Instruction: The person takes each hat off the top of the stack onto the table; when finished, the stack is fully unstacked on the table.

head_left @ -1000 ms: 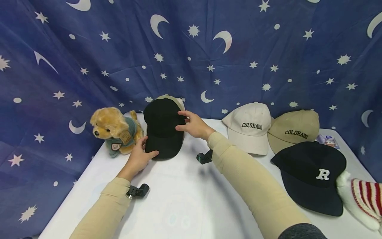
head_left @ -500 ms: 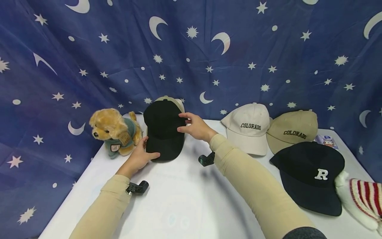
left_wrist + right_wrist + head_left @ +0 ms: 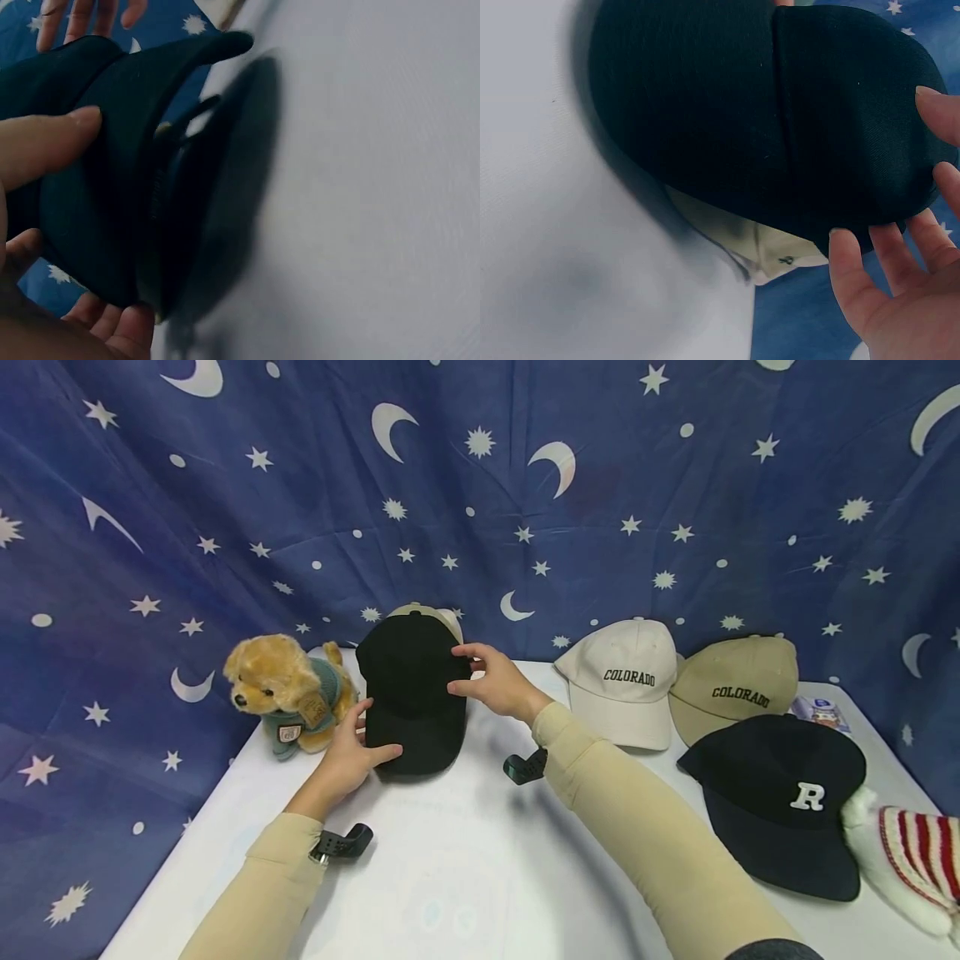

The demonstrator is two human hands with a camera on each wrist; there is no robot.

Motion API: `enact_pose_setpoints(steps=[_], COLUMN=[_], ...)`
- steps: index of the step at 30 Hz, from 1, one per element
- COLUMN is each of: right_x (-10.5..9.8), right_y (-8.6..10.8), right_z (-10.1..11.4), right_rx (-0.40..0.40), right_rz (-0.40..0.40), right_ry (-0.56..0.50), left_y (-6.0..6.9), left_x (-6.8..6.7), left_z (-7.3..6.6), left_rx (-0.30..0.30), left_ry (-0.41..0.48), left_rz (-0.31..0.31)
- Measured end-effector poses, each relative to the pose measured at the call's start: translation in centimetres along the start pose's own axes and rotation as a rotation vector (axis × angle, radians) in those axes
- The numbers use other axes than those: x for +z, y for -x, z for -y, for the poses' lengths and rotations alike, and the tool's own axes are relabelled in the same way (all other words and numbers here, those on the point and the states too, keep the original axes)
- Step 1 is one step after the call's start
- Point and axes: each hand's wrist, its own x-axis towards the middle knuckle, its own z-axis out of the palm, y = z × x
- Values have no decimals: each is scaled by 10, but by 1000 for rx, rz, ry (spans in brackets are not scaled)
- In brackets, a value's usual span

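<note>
A plain black baseball cap (image 3: 415, 689) stands tilted, crown up and brim down, in front of a beige cap (image 3: 417, 608). My left hand (image 3: 346, 758) grips the black cap's brim side, its thumb on the front and fingers round the edge. In the left wrist view the brim hangs above its shadow on the table. My right hand (image 3: 498, 681) holds the crown's right side; the right wrist view shows its thumb on the crown and fingers (image 3: 855, 270) along the cap's rim. Below the black cap there, a pale cap with a small dark mark (image 3: 780, 247) shows.
A plush dog (image 3: 288, 689) in a teal sweater sits left of my left hand. To the right are a white COLORADO cap (image 3: 622, 672), a tan COLORADO cap (image 3: 742, 681), a dark cap with an R (image 3: 787, 802) and a striped plush (image 3: 918, 860). A starry curtain (image 3: 480, 527) hangs behind.
The black cap has shifted slightly toward me, its brim edge lower in the head view. Both hands have moved little, keeping their places on it.
</note>
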Motion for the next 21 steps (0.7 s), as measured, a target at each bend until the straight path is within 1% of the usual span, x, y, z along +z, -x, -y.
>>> enact_pose_setpoints(steps=[3, 7, 14, 18, 21], right_x=[-5, -13, -28, -36, -43], right_y=[5, 13, 32, 43, 50], right_z=[2, 4, 7, 10, 10], right_rx=[-28, -47, -96, -88, -79], right_rz=[-22, -51, -149, -162, -155], right_ry=[11, 29, 55, 42, 24], left_y=[6, 13, 22, 25, 28], left_x=[0, 4, 20, 30, 38], left_z=[-5, -12, -25, -29, -32], left_rx=[2, 21, 40, 47, 58], left_ry=[2, 12, -2, -5, -3], left_rz=[25, 62, 108, 130, 138])
